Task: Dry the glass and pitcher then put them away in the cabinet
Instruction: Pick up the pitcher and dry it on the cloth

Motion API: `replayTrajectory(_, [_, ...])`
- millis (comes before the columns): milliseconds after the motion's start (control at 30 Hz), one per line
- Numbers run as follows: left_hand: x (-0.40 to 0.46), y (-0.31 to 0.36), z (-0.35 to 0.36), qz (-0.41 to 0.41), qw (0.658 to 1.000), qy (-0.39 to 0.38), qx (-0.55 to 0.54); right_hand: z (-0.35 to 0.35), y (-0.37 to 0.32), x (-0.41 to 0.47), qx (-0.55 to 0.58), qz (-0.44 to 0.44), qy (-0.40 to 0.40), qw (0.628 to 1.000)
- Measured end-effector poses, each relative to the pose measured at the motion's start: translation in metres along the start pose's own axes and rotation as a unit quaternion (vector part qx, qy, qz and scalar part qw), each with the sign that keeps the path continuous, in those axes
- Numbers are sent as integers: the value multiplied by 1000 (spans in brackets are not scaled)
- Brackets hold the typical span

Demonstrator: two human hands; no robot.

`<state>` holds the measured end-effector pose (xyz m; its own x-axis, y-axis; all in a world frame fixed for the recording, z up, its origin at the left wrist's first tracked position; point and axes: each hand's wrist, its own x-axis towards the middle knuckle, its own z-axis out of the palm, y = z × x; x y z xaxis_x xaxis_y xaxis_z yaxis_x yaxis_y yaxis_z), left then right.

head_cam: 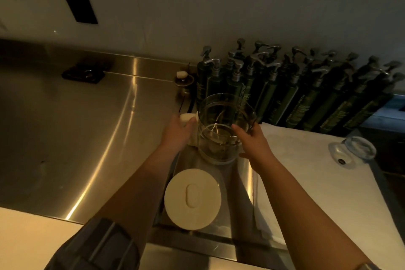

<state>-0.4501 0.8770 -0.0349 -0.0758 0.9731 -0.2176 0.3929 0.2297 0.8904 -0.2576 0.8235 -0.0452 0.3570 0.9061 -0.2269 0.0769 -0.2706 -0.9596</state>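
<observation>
The left hand [178, 130] grips the pitcher's cream handle [188, 117]; the right hand [252, 140] lies against the clear pitcher [223, 125], fingers curled round its side. The pitcher stands upright on the steel worktop [87, 127], behind a round cream lid [192, 199]. An upturned glass [352, 151] rests on the white towel [317, 182] to the right, and dark pump bottles [295, 85] line the wall.

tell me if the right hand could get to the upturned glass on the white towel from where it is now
Probably yes. The right hand grips the glass pitcher and must let go first; bare white towel lies between it and the upturned glass.
</observation>
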Motion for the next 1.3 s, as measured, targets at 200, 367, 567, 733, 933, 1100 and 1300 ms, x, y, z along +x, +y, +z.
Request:
replayTrajectory(200, [-6,-9,2,24,1000,3,14,-5,5,-7,13,7,13,1000])
replayTrajectory(367, [-12,-10,5,27,999,-44,2,-18,9,-18,44,27,15,999])
replayTrajectory(567, [-28,-1,10,29,996,-58,-59,-28,16,-39,58,23,13,998])
replayTrajectory(733, [-53,1,16,58,995,-48,-72,-48,25,-53,124,51,-23,991])
replayTrajectory(933, [-82,26,44,88,985,-34,-144,-90,22,-65,210,20,-20,977])
replayTrajectory(1100, [-100,66,81,-69,946,-51,-313,-143,21,-63,255,7,0,967])
replayTrajectory(1300, [-115,99,129,-260,834,-206,-441,-214,35,-58,268,-7,-30,963])
